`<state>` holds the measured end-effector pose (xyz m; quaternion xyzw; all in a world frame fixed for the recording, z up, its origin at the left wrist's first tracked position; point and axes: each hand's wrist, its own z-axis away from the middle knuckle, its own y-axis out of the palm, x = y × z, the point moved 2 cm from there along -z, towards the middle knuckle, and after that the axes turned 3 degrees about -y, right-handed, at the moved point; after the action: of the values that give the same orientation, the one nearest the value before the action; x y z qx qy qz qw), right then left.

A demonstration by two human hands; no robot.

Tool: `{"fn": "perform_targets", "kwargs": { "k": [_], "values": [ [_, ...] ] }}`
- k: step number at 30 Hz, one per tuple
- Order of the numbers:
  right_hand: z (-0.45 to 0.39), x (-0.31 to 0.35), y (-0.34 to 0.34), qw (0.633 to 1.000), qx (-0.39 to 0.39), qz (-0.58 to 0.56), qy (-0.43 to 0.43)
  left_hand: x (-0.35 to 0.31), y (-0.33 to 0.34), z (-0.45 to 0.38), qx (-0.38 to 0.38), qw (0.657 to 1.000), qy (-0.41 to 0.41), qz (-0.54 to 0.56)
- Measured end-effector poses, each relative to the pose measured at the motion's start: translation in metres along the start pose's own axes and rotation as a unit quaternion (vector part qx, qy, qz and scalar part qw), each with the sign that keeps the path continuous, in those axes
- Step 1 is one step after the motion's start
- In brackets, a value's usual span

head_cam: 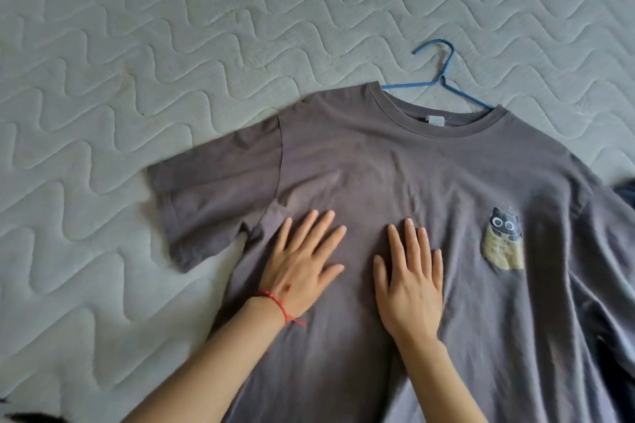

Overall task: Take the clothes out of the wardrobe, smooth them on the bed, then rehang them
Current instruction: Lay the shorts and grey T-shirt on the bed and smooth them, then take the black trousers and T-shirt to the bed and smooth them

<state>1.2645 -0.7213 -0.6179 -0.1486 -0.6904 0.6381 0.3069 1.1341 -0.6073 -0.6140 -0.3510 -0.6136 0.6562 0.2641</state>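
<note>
Both hands – left (302, 264) & right (410, 285) – spread flat on grey tee (429, 175) (chest area), on bed (137, 45).

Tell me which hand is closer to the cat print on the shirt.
Right. The right hand lies flat on the shirt just beside the cat print; the left hand lies farther off, near the sleeve.

Single head view, looking steeply down, close over bed (137, 45); no second view.
</note>
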Motion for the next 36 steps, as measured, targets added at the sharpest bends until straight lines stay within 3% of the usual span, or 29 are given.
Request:
{"fn": "perform_targets", "kwargs": {
  "k": [8,10,12,15,17,23,28,32,36],
  "values": [
    [0.107,-0.085,-0.018,0.979,-0.005,0.028,0.200,0.030,0.002,0.023,0.052,0.988,-0.137,-0.041],
    [0.117,-0.080,-0.022,0.971,-0.018,0.014,0.240,0.014,0.000,0.034,0.025,0.983,-0.181,-0.030],
    [0.118,-0.056,-0.024,0.982,-0.024,0.004,0.186,-0.019,0.003,0.057,0.011,0.992,-0.123,-0.008],
    [0.131,-0.020,-0.014,0.998,0.042,-0.004,0.047,-0.065,0.010,0.105,0.066,0.995,0.073,-0.007],
    [0.146,-0.024,-0.009,0.996,0.082,-0.004,0.044,-0.062,0.014,0.124,0.091,0.990,0.103,-0.026],
    [0.193,-0.070,-0.034,0.985,0.127,-0.019,0.112,-0.024,-0.002,0.137,0.151,0.987,-0.036,-0.032],
    [0.209,-0.067,-0.064,0.981,0.154,-0.021,0.116,-0.042,-0.027,0.162,0.204,0.967,-0.150,0.006],
    [0.224,-0.051,-0.111,0.961,0.216,-0.108,0.134,-0.060,-0.073,0.181,0.277,0.940,-0.183,0.077],
    [0.250,-0.022,-0.159,0.952,0.252,-0.135,0.107,-0.073,-0.132,0.209,0.288,0.920,-0.198,0.177]
  ]
}}
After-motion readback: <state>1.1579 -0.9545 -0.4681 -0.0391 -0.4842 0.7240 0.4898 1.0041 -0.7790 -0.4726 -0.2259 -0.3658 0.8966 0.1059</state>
